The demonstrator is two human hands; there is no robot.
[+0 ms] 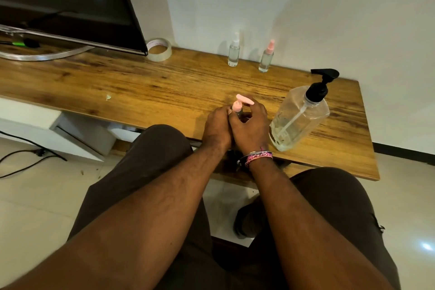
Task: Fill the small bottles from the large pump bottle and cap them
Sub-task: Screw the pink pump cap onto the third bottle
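Surface: wooden table [141, 82] against a white wall, television [66, 0] and tape roll [159, 49] at my far left.
Left hand [217, 128]: wrapped round a small bottle, mostly hidden, near the front edge.
Right hand [250, 125]: fingers pinching its pink pump cap [240, 102], seemingly screwing it on.
Done: two capped small bottles [234, 52] stand at the back.
Source: large pump bottle [300, 115] beside my right hand, nearly drained.
Left: I judge only this capping, if no bottles wait unseen.

Pink pump cap [237, 104], black pump head [322, 82], wood-grain brown table [141, 82] (bracelet [259, 156] braided pink-purple).
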